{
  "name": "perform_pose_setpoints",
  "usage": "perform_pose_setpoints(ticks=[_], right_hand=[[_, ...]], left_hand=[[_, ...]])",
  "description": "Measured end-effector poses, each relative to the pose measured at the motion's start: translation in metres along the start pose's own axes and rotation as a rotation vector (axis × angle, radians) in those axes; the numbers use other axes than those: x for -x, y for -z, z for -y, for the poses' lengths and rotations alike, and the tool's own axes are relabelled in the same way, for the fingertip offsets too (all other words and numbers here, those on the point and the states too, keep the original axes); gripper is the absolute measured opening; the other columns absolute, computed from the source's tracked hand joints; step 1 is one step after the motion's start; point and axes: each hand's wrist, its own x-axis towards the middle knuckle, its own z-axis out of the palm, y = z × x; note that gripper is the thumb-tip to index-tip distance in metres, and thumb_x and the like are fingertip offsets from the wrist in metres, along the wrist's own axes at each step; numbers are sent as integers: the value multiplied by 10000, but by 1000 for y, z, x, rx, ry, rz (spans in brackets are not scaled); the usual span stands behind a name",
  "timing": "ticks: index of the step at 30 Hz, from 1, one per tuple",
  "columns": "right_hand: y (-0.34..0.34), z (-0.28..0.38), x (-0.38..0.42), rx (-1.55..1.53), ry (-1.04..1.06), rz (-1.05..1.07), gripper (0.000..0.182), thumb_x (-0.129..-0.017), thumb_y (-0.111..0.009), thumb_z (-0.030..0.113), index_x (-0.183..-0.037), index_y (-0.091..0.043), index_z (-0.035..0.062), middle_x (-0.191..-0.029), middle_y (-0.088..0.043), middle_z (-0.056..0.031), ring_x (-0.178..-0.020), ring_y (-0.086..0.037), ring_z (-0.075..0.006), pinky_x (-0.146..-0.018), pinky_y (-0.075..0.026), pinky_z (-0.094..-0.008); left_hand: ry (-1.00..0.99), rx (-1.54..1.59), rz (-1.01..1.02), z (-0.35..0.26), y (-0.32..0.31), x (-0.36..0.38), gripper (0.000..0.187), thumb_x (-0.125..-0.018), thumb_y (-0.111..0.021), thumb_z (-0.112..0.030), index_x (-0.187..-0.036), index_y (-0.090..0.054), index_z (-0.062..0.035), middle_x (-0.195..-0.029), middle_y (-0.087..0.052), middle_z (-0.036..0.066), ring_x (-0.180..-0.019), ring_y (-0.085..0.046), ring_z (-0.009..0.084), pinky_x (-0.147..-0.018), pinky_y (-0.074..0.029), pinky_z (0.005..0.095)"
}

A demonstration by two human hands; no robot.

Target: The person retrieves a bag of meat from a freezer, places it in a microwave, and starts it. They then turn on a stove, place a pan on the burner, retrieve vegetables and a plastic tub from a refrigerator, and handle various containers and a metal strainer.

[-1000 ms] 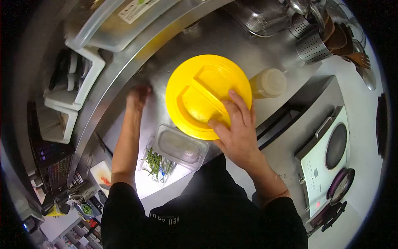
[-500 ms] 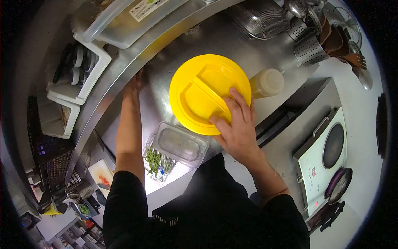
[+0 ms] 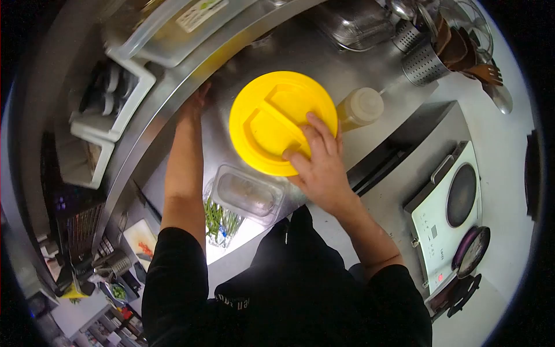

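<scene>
My right hand [image 3: 319, 159] has its fingers closed over the lower right end of the bar that crosses a round yellow lid [image 3: 248, 139]. Sunken hollows lie on both sides of that bar. Reaching to the far left, my left hand [image 3: 195, 104] is dark and partly hidden near the shelf edge; its fingers do not show clearly. Close to the lid's right rim stands a squeeze bottle [image 3: 361, 108] with a pale cap. Below the lid is a clear plastic container [image 3: 245, 194], beside green beans [image 3: 218, 222] in clear wrapping.
A steel shelf edge [image 3: 167, 98] curves over the counter's left side. Perforated steel holders [image 3: 425, 62] with utensils stand at upper right, near a mesh basket [image 3: 352, 26]. An induction hob [image 3: 448, 217] with a pan [image 3: 473, 253] is at right; a cutting board [image 3: 140, 242] lies lower left.
The view has shifted slightly, so the lid, bottle and right hand appear a little higher and further left. My right hand stays on the lid; the left hand remains at the shelf edge.
</scene>
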Motion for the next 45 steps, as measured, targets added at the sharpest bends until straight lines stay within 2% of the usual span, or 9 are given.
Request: perform_pose_setpoints(ticks=[2,8,13,23,29,34,38,40,45], right_hand=[[-2,-3,-2,-5,11,0,291,-684,-713,238,-930,-646,99,-1210,-457,-212,-1298,-325,-371,-1028,-164,-707],[-35,13,-50,-97,202,22,357,-678,-742,260,-979,-633,102,-1224,-437,-199,-1312,-296,-373,-1047,-179,-676],[-93,75,-104,-50,274,21,447,-694,-749,308,-1057,-617,82,-1248,-436,-190,-1334,-271,-378,-1065,-198,-655],[-141,141,-118,-126,449,-7,583,-723,-750,231,-1238,-530,71,-1333,-404,-177,-1311,-320,-363,-1124,-233,-476],[-47,107,-27,-49,-22,-500,486,-778,-711,181,-1196,-532,9,-1315,-460,-159,-1233,-431,-346,-1048,-331,-435],[-41,-39,62,-65,-739,-617,806,-726,-793,302,-1305,-347,-38,-1275,-448,-249,-1231,-432,-329,-1045,-336,-420],[-50,-116,56,-239,-498,-633,930,-687,-820,356,-1360,-299,-18,-1307,-454,-231,-1242,-437,-329,-1054,-341,-394],[-55,-141,47,-910,-558,-368,1020,-648,-854,305,-1419,-248,25,-1331,-466,-206,-1250,-449,-316,-1054,-353,-377],[-58,-139,21,-817,-582,-205,992,-640,-847,156,-1428,-252,55,-1333,-488,-161,-1236,-471,-281,-1058,-356,-370]], left_hand=[[353,-283,-284,-8,-9,13,477,-895,-597,-409,-1245,-511,-97,-1167,-592,78,-1007,-606,197,-822,-518,376],[401,-399,-75,-101,-70,159,538,-947,-506,-438,-1289,-505,-23,-1175,-610,94,-1007,-595,184,-874,-469,338],[194,-369,-191,-148,-28,208,451,-984,-363,-379,-1274,-520,-71,-1230,-581,73,-1137,-549,206,-948,-443,404],[181,-352,-343,-198,19,253,527,-918,-453,-460,-1275,-471,-73,-1281,-491,68,-1194,-469,221,-896,-462,478],[193,-447,-309,-195,2,239,598,-875,-509,-497,-1277,-475,-56,-1212,-544,82,-1143,-506,237,-839,-469,440],[258,-573,-134,-191,-22,222,674,-847,-525,-500,-1333,-420,-44,-1250,-506,127,-1128,-494,296,-877,-453,494],[296,-666,-57,-179,-56,208,540,-862,-501,-414,-1279,-500,-70,-1177,-571,105,-1090,-534,238,-830,-473,453],[292,-675,-15,-170,-76,205,526,-867,-493,-391,-1286,-494,-72,-1177,-577,104,-1075,-551,243,-821,-482,439],[392,-739,213,-160,-147,215,499,-867,-469,-302,-1283,-479,-26,-1119,-599,106,-1034,-576,225,-811,-501,390]])
